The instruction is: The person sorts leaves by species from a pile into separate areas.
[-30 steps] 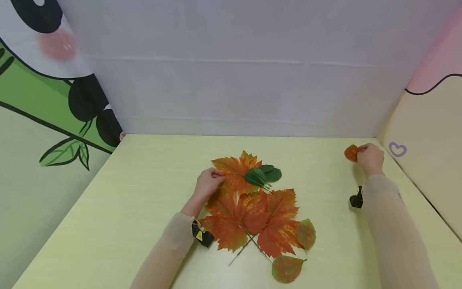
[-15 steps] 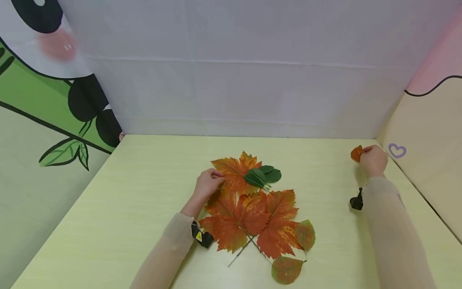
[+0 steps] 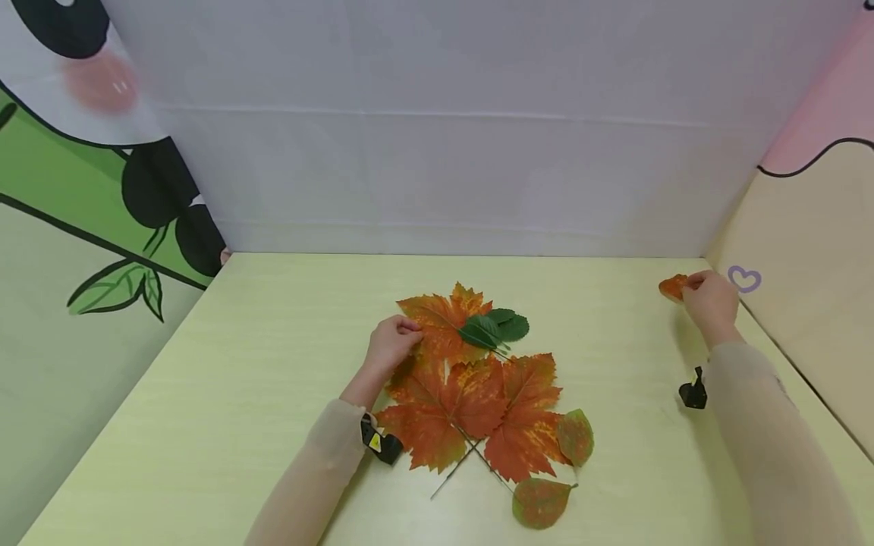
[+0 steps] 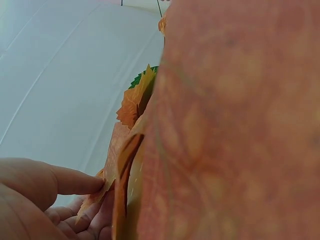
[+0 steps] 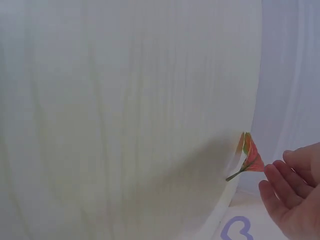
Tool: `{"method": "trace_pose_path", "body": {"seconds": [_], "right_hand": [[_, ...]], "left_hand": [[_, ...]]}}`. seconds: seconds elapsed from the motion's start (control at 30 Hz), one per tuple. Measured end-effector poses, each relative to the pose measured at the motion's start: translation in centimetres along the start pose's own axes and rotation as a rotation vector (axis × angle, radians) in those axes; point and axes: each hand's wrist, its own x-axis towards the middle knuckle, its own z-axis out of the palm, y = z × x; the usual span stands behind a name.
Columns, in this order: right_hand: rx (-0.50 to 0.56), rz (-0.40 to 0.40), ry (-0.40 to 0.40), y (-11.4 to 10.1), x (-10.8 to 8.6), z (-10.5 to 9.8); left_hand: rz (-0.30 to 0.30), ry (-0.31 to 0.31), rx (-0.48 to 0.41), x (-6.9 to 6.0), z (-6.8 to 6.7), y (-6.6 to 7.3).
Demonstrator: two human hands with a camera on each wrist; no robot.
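My left hand point(image 3: 392, 347) pinches the left edge of an orange maple leaf point(image 3: 437, 322) between thumb and fingers; the left wrist view shows the thumb point(image 4: 82, 181) on the leaf's edge. Two larger orange maple leaves point(image 3: 426, 413) overlap just below it, their stems crossed. At the far right corner of the table my right hand point(image 3: 712, 303) is by a small orange leaf point(image 3: 672, 287). In the right wrist view this leaf point(image 5: 252, 157), with its green stem, is just beyond the parted fingertips, and the thumb stands apart from the fingers.
Green leaves point(image 3: 495, 327) lie on the upper maple leaf. Two rounded green-orange leaves point(image 3: 576, 438) lie at the lower right of the group. A pale sheet hangs behind the pale yellow table point(image 3: 287, 303); a side panel with a purple heart point(image 3: 743, 279) borders its right edge.
My right hand has moved slightly right, and its fingers have parted from the small orange leaf, which has tipped from upright to flatter. The left hand keeps its place on the maple leaf.
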Motion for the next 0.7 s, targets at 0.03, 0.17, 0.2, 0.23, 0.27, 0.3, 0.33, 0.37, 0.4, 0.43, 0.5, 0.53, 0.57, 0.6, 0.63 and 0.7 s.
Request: {"method": "trace_pose_path", "body": {"seconds": [0.03, 0.17, 0.2, 0.23, 0.27, 0.3, 0.33, 0.37, 0.4, 0.43, 0.5, 0.53, 0.57, 0.6, 0.63, 0.7], "right_hand": [[-0.001, -0.028, 0.000, -0.2, -0.3, 0.1], [-0.016, -0.137, -0.009, -1.2, -1.6, 0.5], [-0.018, -0.157, -0.018, -1.5, -2.0, 0.6], [-0.022, -0.177, -0.029, -1.7, -2.3, 0.6], [-0.024, -0.193, -0.040, -2.0, -2.7, 0.7], [-0.018, -0.202, -0.058, -2.3, -3.0, 0.7], [-0.016, -0.210, -0.074, -2.7, -3.4, 0.7], [-0.010, -0.219, -0.091, -3.0, -3.8, 0.8], [-0.003, -0.228, -0.106, -3.3, -4.2, 0.8], [0.000, -0.237, -0.116, -3.6, -4.6, 0.8], [0.008, -0.254, -0.132, -4.2, -5.5, 0.8], [0.007, -0.265, -0.139, -4.4, -5.9, 0.9], [0.006, -0.275, -0.147, -4.6, -6.3, 1.0], [0.004, -0.281, -0.154, -4.9, -6.7, 1.0], [0.002, -0.286, -0.162, -5.1, -7.1, 1.1], [-0.001, -0.289, -0.187, -5.5, -7.8, 1.3]], "left_hand": [[-0.001, -0.002, -0.002, 0.0, 0.0, 0.0], [0.004, 0.000, 0.002, 0.1, 0.0, 0.0], [0.006, 0.003, 0.001, 0.1, 0.0, 0.0], [0.008, 0.007, 0.004, 0.1, 0.0, 0.0], [0.008, 0.009, 0.004, 0.1, -0.1, 0.1], [0.009, 0.012, 0.005, 0.1, -0.1, 0.1], [0.009, 0.013, 0.005, 0.1, -0.1, 0.1], [0.009, 0.014, 0.004, 0.1, -0.1, 0.1], [0.006, 0.015, 0.002, 0.1, -0.1, 0.1], [0.004, 0.015, 0.001, 0.0, -0.1, 0.1], [0.004, 0.013, -0.003, 0.0, -0.1, 0.1], [0.003, 0.012, -0.006, 0.0, 0.0, 0.1], [0.003, 0.012, -0.007, 0.0, 0.0, 0.1], [0.002, 0.013, -0.008, 0.0, 0.0, 0.1], [0.001, 0.012, -0.008, -0.1, 0.0, 0.2], [0.001, 0.012, -0.005, 0.0, 0.0, 0.1]]}}
